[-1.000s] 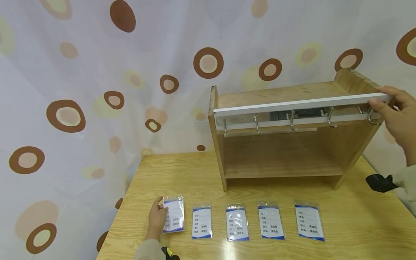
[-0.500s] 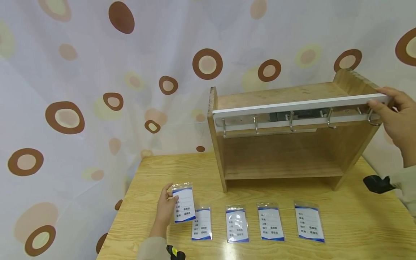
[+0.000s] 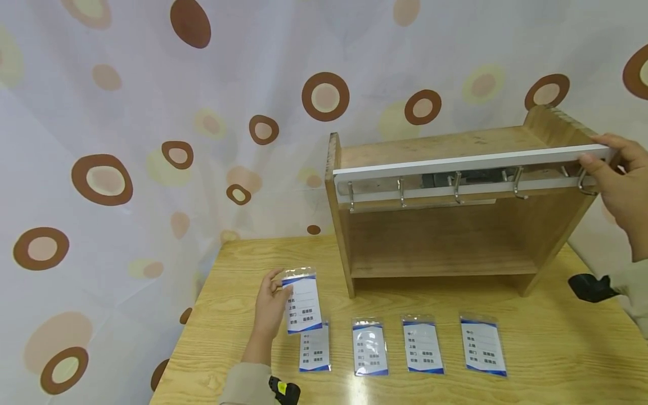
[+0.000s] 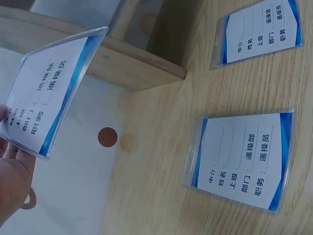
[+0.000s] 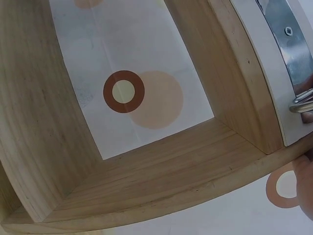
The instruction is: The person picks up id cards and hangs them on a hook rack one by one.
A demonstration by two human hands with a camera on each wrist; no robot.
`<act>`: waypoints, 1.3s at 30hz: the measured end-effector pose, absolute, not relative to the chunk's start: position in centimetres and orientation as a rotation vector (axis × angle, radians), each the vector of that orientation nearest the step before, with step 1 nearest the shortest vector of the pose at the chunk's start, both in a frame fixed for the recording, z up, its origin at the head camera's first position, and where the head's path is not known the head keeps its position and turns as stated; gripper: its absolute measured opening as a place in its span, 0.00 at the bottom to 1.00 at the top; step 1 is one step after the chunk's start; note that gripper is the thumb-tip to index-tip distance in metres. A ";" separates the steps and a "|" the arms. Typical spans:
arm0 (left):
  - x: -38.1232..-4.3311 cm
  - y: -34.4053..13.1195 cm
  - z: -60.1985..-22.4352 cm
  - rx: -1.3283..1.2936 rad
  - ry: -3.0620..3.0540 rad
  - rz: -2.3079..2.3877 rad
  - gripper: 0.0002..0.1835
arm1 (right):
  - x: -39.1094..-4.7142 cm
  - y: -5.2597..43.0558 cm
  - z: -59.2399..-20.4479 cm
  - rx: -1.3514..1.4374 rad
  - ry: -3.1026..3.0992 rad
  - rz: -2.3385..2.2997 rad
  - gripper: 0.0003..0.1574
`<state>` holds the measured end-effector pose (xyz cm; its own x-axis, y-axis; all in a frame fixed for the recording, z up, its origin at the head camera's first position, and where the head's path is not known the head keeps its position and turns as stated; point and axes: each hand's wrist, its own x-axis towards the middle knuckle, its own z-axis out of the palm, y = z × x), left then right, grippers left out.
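My left hand (image 3: pixel 270 304) pinches a badge in a clear plastic sleeve (image 3: pixel 304 304) by its left edge, thumb on the front. The badge is raised over the table and overlaps another badge (image 3: pixel 315 349) in the head view. In the left wrist view the held badge (image 4: pixel 51 90) is tilted, well apart from the badge lying on the wood (image 4: pixel 242 159). My right hand (image 3: pixel 620 180) grips the right end of the white hook rail (image 3: pixel 471 160) on the wooden shelf (image 3: pixel 440 242). Only part of that hand (image 5: pixel 305 188) shows in the right wrist view.
Three more badges, a left one (image 3: pixel 370 347), a middle one (image 3: pixel 423 346) and a right one (image 3: pixel 482 346), lie in a row before the shelf on the wooden table (image 3: pixel 243 259). Several metal hooks (image 3: pixel 458 188) stick out of the rail. A patterned cloth (image 3: pixel 212 84) hangs behind.
My left hand has lifted the leftmost badge off the table and carried it up and to the right, toward the shelf. The right hand keeps its grip on the rail end.
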<state>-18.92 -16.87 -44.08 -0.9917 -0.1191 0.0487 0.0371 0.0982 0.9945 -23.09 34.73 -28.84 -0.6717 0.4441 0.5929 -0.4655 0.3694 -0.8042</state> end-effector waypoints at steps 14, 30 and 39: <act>-19.2 -14.2 -40.9 -0.065 -2.111 -2.077 0.20 | -23.1 34.8 -28.8 0.045 -1.840 1.371 0.20; -20.1 -12.0 -37.7 -0.316 -2.112 -2.032 0.22 | -22.9 35.0 -28.7 0.037 -1.869 1.372 0.20; -20.4 -10.5 -35.8 -0.491 -2.030 -2.067 0.20 | -22.7 34.9 -28.8 0.052 -1.879 1.374 0.20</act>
